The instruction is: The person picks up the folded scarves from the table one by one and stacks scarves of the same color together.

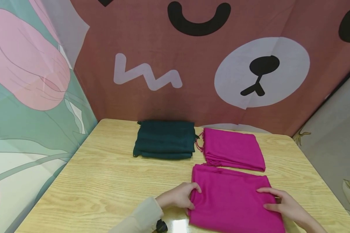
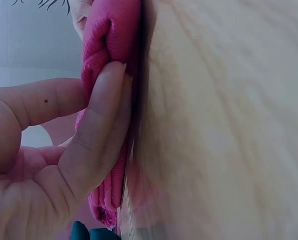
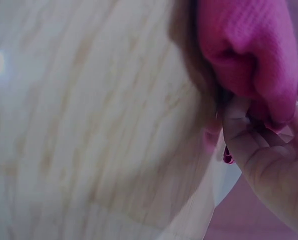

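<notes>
A folded magenta shawl (image 1: pixel 233 200) lies near the front of the table, in the head view. At its left edge, my left hand (image 1: pixel 180 195) pinches the folded layers between thumb and fingers. My right hand (image 1: pixel 289 207) grips the opposite edge, with some fingertips on top of the cloth. Close up in the left wrist view, the left fingers (image 2: pixel 96 120) press against the rolled side of the shawl (image 2: pixel 121 30). The right wrist view shows a right fingertip tucked beneath the thick fold (image 3: pixel 254 45); the other fingers are partly hidden.
Behind the shawl lies a second folded magenta shawl (image 1: pixel 233 149) with fringe on its left side. A dark green folded shawl (image 1: pixel 164 139) sits to its left. The wooden table (image 1: pixel 105 181) ends at a patterned cloth backdrop (image 1: pixel 198 71).
</notes>
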`<move>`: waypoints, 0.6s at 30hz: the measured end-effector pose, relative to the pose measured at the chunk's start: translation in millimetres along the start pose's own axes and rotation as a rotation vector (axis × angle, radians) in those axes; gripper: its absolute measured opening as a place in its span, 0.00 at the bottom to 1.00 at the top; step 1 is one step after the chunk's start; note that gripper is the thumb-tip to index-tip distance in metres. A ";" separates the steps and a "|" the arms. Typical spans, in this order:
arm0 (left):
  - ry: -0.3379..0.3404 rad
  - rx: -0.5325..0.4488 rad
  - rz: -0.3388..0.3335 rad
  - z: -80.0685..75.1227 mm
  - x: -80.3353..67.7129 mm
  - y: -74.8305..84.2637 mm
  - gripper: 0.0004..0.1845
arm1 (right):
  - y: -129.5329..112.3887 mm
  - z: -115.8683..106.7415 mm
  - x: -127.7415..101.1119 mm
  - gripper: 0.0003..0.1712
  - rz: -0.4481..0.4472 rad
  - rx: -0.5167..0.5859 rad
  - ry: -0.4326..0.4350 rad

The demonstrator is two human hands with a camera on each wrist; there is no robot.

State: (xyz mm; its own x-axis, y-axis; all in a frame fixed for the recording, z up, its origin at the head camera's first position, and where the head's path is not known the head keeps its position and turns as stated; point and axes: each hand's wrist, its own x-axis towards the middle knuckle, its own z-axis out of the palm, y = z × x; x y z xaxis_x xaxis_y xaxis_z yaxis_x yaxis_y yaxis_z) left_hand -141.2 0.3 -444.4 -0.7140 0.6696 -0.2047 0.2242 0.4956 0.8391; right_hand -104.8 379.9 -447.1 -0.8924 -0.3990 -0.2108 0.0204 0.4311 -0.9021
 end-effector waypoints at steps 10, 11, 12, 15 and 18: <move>0.016 -0.025 -0.015 -3.1 -7.8 -1.5 0.22 | -3.9 5.9 4.7 0.23 -0.009 -0.010 0.000; 0.019 -0.027 -0.015 -3.3 -8.2 -1.5 0.22 | -4.1 6.7 5.0 0.23 -0.018 -0.016 0.003; 0.020 -0.022 -0.012 -3.7 -8.6 -1.5 0.22 | -4.2 7.5 5.4 0.22 -0.026 -0.023 0.005; 0.027 0.028 0.004 -5.2 -9.8 -1.8 0.23 | -4.7 9.8 6.7 0.22 -0.047 -0.051 0.023; 0.027 0.061 0.018 -7.0 -11.6 -2.0 0.23 | -5.0 12.1 7.7 0.22 -0.067 -0.052 0.033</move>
State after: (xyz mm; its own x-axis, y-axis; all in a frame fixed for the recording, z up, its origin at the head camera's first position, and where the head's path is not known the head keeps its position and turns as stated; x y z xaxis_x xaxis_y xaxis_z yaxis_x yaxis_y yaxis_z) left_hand -138.0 -12.4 -440.1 -0.7269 0.6640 -0.1751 0.2771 0.5169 0.8099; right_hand -106.4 364.9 -448.8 -0.9053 -0.4019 -0.1373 -0.0628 0.4464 -0.8926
